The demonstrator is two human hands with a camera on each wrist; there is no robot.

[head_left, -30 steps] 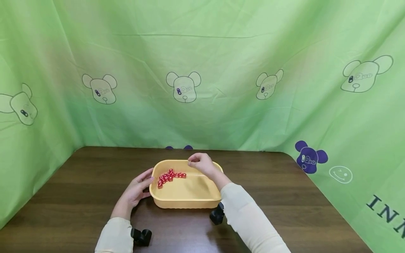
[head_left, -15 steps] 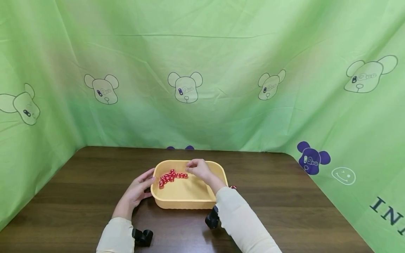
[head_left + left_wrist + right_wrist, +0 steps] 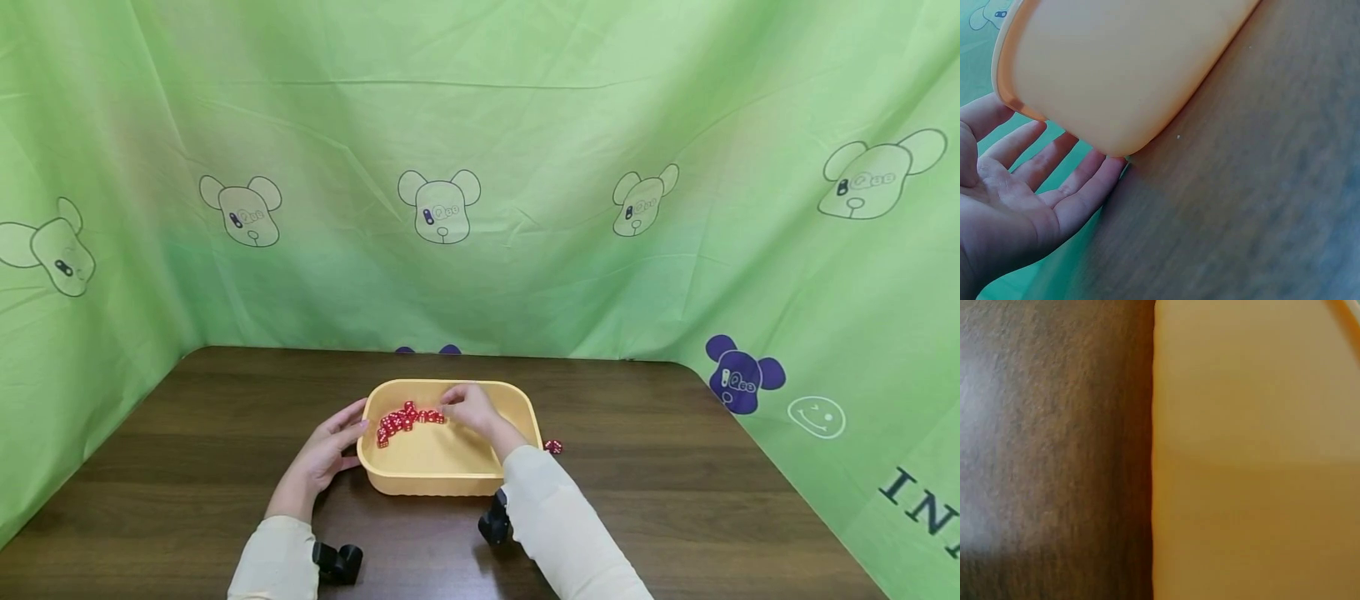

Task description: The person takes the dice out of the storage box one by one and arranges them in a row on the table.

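A yellow plastic tub [image 3: 450, 485] stands on the table, and several red dice [image 3: 397, 419] with white pips lie in a bent, branching line at the left of its floor. My left hand [image 3: 324, 450] rests against the tub's left end, thumb at the rim; in the left wrist view that hand [image 3: 1029, 194] has its fingers spread along the outer wall. Inside the tub, my right hand [image 3: 472, 410] pinches a die at the right end of the line, mostly hidden by the fingertips. The right wrist view shows only the tub's outer wall [image 3: 1254, 425] and the table.
More red dice [image 3: 553, 447] lie on the brown wooden table [image 3: 675, 483] just outside the tub's right end, partly hidden by it. A green cloth [image 3: 525, 275] with printed bear heads hangs behind and at both sides. Black wrist cameras [image 3: 337, 563] sit under the sleeves.
My right hand has moved down into the tub to the end of the dice line. The right forearm has shifted left, uncovering the dice outside the tub. The left hand stays put.
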